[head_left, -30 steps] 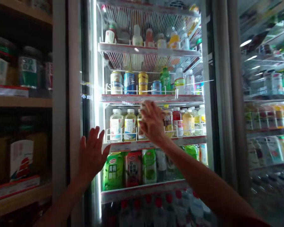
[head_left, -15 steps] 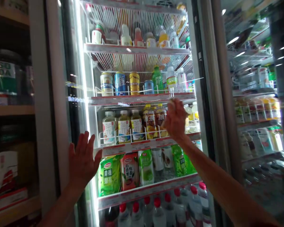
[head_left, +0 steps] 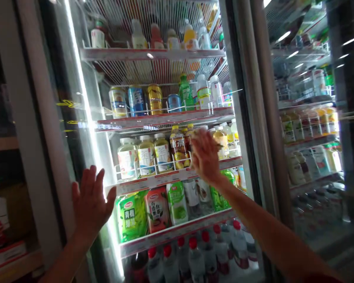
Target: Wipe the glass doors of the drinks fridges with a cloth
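My left hand [head_left: 91, 196] is raised with its fingers spread, at the lower left side of the glass door [head_left: 103, 220] of a drinks cooler. It holds nothing; whether the palm touches the glass I cannot tell. Farther right, my right hand [head_left: 205, 155] is up against the same door, in front of the shelf of tea bottles. Under it is a small brownish cloth [head_left: 219, 146], of which only edges show; the rest is hidden by the fingers, which are blurred. Behind the glass stand a dark tea bottle [head_left: 179, 147] with a yellow cap and pale tea bottles [head_left: 146, 155].
Cans [head_left: 155, 99] and bottles fill the shelf above. Green and red large bottles [head_left: 157, 210] stand below, over red-capped water bottles [head_left: 196, 257]. A metal door frame [head_left: 259, 98] rises at the right, beside another cooler. Dark shelving [head_left: 6, 145] is at the left.
My right hand has moved left and slightly down across the glass with the cloth. The view has tilted and shifted, and my left hand stays spread at the door's left side.
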The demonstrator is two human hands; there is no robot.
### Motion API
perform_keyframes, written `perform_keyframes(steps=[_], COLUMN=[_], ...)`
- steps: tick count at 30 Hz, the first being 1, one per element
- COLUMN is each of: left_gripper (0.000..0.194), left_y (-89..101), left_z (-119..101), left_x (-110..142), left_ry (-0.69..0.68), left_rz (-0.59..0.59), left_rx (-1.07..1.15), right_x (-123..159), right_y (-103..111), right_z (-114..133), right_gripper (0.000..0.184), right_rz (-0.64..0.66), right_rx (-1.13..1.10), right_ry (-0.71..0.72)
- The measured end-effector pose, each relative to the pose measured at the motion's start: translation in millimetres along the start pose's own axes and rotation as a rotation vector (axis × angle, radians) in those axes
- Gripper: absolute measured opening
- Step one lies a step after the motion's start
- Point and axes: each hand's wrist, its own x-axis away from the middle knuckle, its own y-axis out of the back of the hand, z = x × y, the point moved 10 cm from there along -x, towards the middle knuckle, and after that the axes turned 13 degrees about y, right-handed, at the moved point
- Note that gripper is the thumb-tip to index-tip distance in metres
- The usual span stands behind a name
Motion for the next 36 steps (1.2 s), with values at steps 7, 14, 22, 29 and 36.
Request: perform_keyframes(steps=[7,14,22,29,36], left_gripper=[0.068,0.065,0.064,0.065,0.061], left_y=[-7.5,-14.7,-15.1,-14.7,-13.2], left_z=[-37,-45,-45,-45,-45], left_x=[5,7,8,8,8], left_ry=[-0.024,0.001,-0.030,-0.028,-0.027], left_rz=[-0.001,-0.005,-0.013,-0.029,-0.026], left_rx=[0.000,0.013,-0.022,-0.024,-0.004], right_x=[32,33,73,51,64], right_y=[27,25,43,17,36], right_z=[-58,-36,-71,-5,-58], right_gripper=[0.056,0.065,0.063,0.068,0.065], right_rz=[-0.078,-0.084,-0.115,-0.029,-0.062], right_rx=[0.144,0.110,0.172,0.056,0.119], right_ry=[-0.128,-0.078,-0.202,-0.031,-0.122])
